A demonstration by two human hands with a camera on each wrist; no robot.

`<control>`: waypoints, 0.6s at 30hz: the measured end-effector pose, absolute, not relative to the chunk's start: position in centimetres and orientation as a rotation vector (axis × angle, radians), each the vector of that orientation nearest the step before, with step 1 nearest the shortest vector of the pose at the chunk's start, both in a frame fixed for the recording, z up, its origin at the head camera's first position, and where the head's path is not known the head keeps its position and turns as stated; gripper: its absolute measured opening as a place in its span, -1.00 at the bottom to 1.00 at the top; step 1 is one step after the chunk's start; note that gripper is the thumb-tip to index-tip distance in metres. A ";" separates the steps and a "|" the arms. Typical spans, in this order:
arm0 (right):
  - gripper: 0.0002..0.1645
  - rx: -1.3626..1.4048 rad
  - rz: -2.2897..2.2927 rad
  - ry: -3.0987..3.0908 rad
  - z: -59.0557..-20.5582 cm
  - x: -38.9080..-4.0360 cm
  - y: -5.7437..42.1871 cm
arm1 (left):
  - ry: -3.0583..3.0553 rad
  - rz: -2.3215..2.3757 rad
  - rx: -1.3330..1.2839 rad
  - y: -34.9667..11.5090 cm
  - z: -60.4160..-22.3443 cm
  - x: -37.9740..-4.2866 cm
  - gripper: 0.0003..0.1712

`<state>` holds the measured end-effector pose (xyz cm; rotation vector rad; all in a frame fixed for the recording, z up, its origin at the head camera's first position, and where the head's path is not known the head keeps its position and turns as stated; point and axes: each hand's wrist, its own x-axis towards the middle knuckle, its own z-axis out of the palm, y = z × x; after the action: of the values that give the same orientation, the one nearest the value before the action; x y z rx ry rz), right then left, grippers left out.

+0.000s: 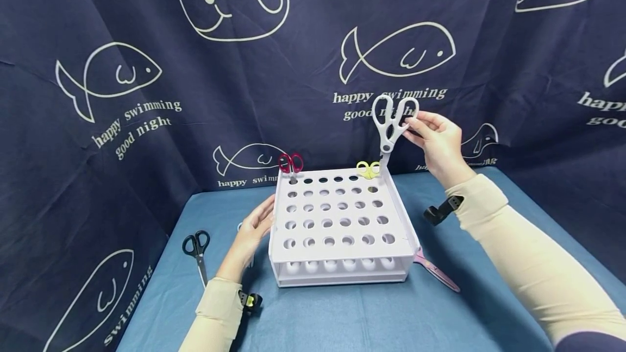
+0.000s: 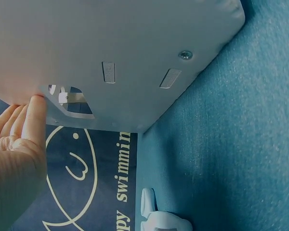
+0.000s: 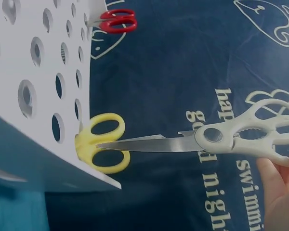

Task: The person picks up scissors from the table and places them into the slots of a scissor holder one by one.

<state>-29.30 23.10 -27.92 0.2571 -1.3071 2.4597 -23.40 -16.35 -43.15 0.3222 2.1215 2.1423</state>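
Observation:
My right hand [image 1: 438, 143] pinches one handle loop of white-handled scissors [image 1: 387, 147] above the back right corner of a white rack [image 1: 342, 258] with rows of round holes. The scissors hang blades down; in the right wrist view their metal blade [image 3: 173, 144] crosses in front of yellow scissors [image 3: 111, 169]. Those sit by their handles in the back row near the right corner. Red scissors [image 3: 118, 21] stand in the back left hole. My left hand [image 1: 249, 238] rests with extended fingers against the rack's left side wall [image 2: 144, 43].
Black scissors [image 1: 199, 254] lie on the blue cloth [image 1: 323, 319] left of my left arm. Pink scissors [image 1: 440, 277] lie by the rack's right side. A pale handle [image 2: 166, 220], partly hidden, lies left of the rack. A navy curtain [image 1: 313, 69] hangs behind.

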 end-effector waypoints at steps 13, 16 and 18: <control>-0.86 0.274 2.457 -1.390 -28.6 -30.0 20.4 | 2.119 2.141 0.339 -16.4 -43.2 -23.4 -0.35; -0.87 0.286 2.452 -1.410 -28.8 -30.1 19.8 | 2.121 2.143 0.344 -16.5 -43.2 -23.4 -0.35; -0.87 0.291 2.454 -1.423 -29.1 -30.2 19.4 | 2.119 2.145 0.344 -16.5 -43.2 -23.5 -0.36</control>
<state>-30.22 19.40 -29.06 0.2913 -1.4235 2.4543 -23.45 -16.49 -43.17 0.3441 2.1192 2.1452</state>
